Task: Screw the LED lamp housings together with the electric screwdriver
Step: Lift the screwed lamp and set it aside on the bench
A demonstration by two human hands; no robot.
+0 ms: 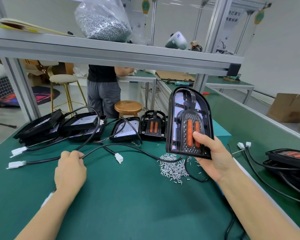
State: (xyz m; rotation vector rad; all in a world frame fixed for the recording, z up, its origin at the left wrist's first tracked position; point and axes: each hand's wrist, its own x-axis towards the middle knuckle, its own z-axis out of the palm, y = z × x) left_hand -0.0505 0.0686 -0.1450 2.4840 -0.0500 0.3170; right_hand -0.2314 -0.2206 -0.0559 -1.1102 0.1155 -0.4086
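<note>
At the far left of a green work mat [128, 196], two white connectors [17, 157] lie at the ends of black cables, in front of a stack of black lamp housings [40, 127] whose pale LED boards face up. Just to the right, the person's left hand [70, 168] rests on the mat with its fingers curled round a black cable [100, 148], which runs on across the mat past a third white plug [119, 158] toward a loose pile of small silver screws [172, 168]. Behind the cable, near the mat's far edge, one more open housing [126, 129] and an assembled unit with two orange lenses [153, 126] sit side by side. To the right of centre, the right hand [213, 156] holds an LED lamp housing [189, 122] upright above the screws, thumb pressed on its front beside the orange lenses and fingers wrapped behind its lower edge. Further right, more housings [289, 158] with trailing cables are stacked at the edge of the bench. Overhead, a grey shelf [111, 51] carries a clear bag of screws [103, 23], and beyond the bench another person [102, 90] stands at a neighbouring table, near a round wooden stool [128, 106]. No electric screwdriver can be made out within reach of either hand.
</note>
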